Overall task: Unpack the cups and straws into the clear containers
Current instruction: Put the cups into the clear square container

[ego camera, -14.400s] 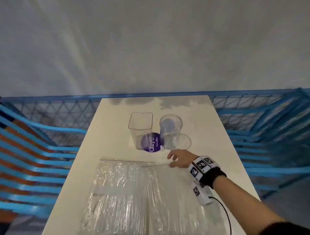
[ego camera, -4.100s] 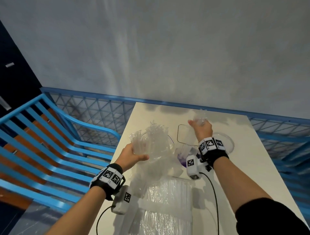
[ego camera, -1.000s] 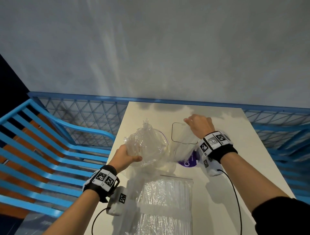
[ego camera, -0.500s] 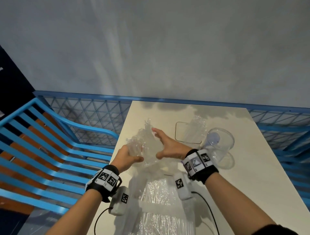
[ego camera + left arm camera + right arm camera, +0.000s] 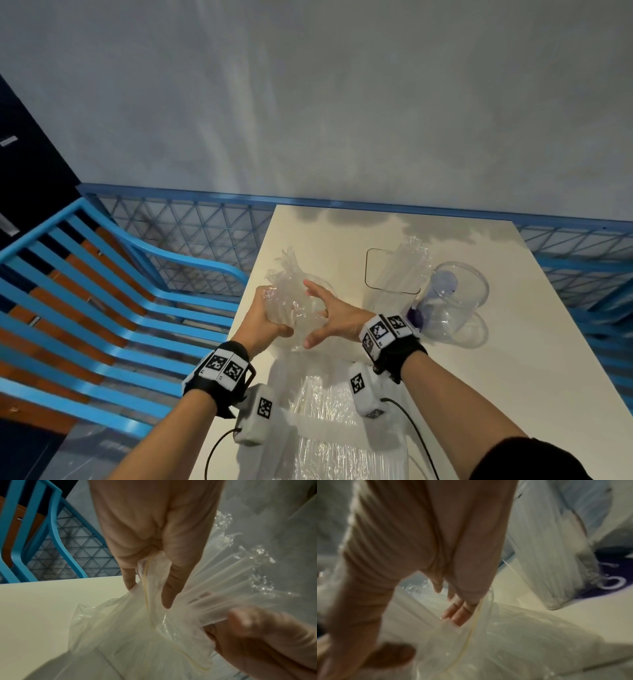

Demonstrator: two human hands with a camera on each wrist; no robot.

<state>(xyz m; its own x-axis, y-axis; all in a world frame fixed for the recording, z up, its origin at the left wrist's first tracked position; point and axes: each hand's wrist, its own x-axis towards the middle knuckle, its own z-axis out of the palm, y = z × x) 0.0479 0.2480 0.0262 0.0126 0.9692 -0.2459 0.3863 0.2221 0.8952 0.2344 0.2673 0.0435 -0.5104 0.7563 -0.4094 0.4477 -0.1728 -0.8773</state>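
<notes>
My left hand [image 5: 274,320] grips a crumpled clear bag [image 5: 291,294] of wrapped straws above the table's left side. In the left wrist view its fingers [image 5: 154,582] pinch the bag's film [image 5: 137,635], and the straws [image 5: 223,574] fan out to the right. My right hand [image 5: 318,315] is at the bag with fingers spread and straight. Its fingertips [image 5: 453,609] touch the film. A bundle of straws [image 5: 407,263] stands in the rectangular clear container [image 5: 368,274]. The round clear container [image 5: 459,287] lies tilted to its right.
A flat pack of straws [image 5: 329,438] lies at the near table edge between my wrists. A clear lid [image 5: 474,334] and a purple label [image 5: 412,313] sit by the containers. A blue chair [image 5: 102,308] stands left, and blue mesh fencing [image 5: 191,233] runs behind the white table [image 5: 531,359].
My right hand left the rectangular container, where a straw bundle now stands, and came left to the bag. My left hand keeps its grip in the same place.
</notes>
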